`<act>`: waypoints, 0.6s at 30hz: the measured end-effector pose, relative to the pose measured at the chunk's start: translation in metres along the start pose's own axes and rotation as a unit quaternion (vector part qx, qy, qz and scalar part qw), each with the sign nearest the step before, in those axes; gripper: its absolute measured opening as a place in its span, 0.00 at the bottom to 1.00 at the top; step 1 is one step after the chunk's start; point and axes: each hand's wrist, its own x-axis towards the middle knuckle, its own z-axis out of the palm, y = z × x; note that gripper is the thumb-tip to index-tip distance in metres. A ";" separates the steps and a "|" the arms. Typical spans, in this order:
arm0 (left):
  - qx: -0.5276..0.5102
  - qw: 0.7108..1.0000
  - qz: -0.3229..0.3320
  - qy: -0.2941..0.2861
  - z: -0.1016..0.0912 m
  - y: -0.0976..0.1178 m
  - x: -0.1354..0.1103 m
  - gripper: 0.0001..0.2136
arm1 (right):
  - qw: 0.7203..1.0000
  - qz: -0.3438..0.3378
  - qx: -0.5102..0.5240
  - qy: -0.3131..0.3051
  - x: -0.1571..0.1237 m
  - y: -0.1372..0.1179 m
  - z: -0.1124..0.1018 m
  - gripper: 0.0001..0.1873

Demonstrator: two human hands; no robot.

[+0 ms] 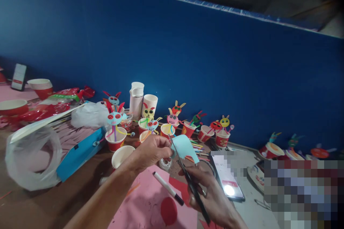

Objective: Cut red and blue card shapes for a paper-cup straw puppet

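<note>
Light-blue paper [185,148], curved cut edge | left hand [152,152] pinching it | right hand [211,202] gripping scissors [192,185]

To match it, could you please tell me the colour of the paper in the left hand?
The paper is pale blue, best seen in the head view.

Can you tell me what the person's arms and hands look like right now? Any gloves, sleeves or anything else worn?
The left hand and right hand are bare, with no gloves. The left forearm is bare too, with no sleeve or watch in view. The right forearm runs out of the frame, so it cannot be seen.
</note>
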 end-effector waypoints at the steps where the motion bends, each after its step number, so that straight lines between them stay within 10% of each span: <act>1: 0.004 1.000 0.000 0.001 0.000 0.000 0.000 0.02 | 1.000 -0.005 0.005 0.004 0.000 0.000 0.000 0.22; 18: -0.026 1.000 -0.015 0.003 0.002 0.009 -0.001 0.02 | 0.996 -0.075 -0.056 0.010 -0.003 -0.002 -0.015 0.22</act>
